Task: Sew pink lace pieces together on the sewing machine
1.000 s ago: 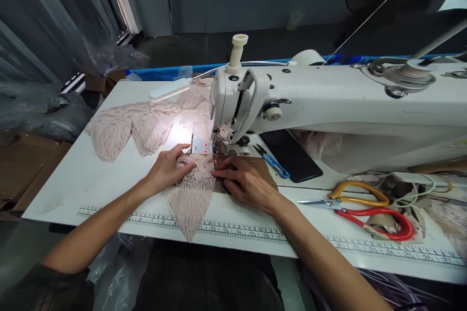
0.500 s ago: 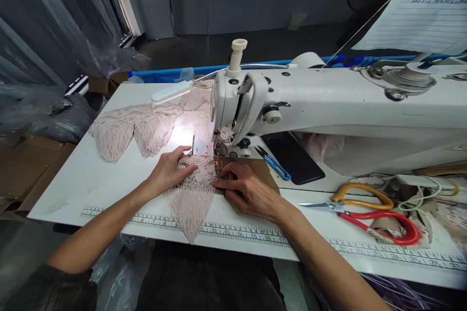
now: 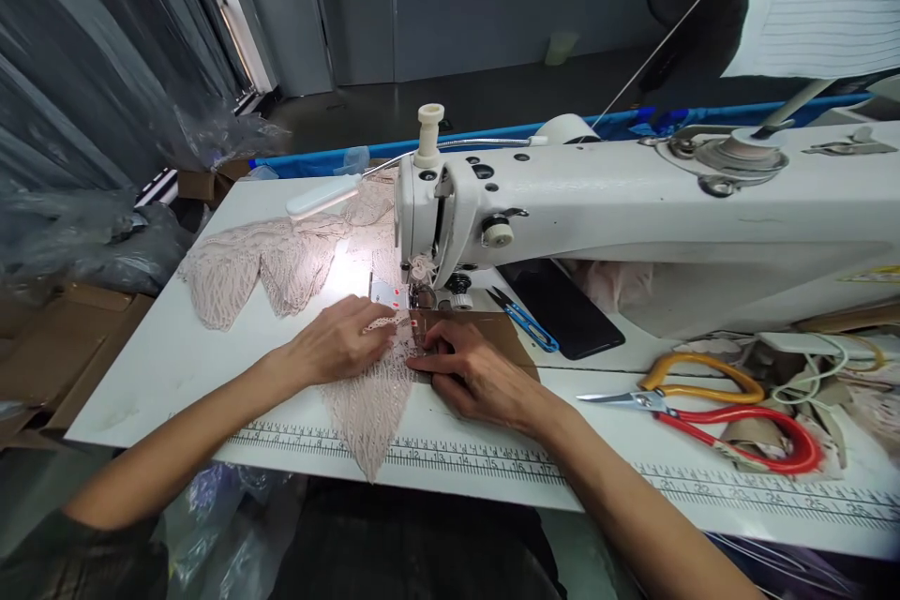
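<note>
A pale pink lace piece [image 3: 371,408] lies before the sewing machine [image 3: 597,197], its pointed end hanging down across the ruler strip. My left hand [image 3: 344,337] is closed on the lace's upper left part, fingers bent close to the needle area. At the lace's right edge my right hand [image 3: 468,366] has its fingertips pressed together on the edge, over a brown board [image 3: 517,342]. The presser foot is partly hidden behind the machine head. A white metal guide plate with red marks [image 3: 386,292] sits just beyond my left fingers.
More scalloped lace [image 3: 243,267] spreads over the table's left side under a lit lamp [image 3: 323,197]. Blue thread snips [image 3: 526,321] and a black phone [image 3: 562,309] lie under the machine arm. Large scissors with red and yellow handles [image 3: 745,427] rest at right beside fabric scraps.
My left hand has shifted right and over the lace, its spread thumb and fingers now bent together. My right hand stays at the lace edge. The view has turned slightly.
</note>
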Motion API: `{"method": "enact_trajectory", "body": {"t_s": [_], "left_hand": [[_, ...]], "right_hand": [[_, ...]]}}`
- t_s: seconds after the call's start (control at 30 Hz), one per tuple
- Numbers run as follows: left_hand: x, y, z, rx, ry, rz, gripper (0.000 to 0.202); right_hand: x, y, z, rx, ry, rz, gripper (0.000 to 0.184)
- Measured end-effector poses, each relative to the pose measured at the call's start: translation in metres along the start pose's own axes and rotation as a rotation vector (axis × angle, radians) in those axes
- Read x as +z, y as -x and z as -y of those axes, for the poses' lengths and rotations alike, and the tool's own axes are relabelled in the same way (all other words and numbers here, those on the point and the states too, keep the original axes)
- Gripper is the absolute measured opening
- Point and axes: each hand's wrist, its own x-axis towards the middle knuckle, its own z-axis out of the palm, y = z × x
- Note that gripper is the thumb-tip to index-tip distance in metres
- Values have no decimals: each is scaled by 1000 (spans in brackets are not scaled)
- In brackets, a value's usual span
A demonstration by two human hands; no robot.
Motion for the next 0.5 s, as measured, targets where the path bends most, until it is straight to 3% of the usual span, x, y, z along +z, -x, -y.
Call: {"method": "enact_trajectory", "body": {"t_s": [0.1,0.23,0.33,0.5], "left_hand": [[9,-7,1,191,35,20,25],[17,-7,2,246,-2,37,28],[20,-4,-2,258,-45,38,33],[23,-7,-4,149,-164,80,36]], "right_hand": [[1,0,0,1,4,-3,41],[0,0,1,-16,7,-16,40],[0,0,1,-30,20,-16,39],[8,-1,-5,-54,62,-115,35]]}}
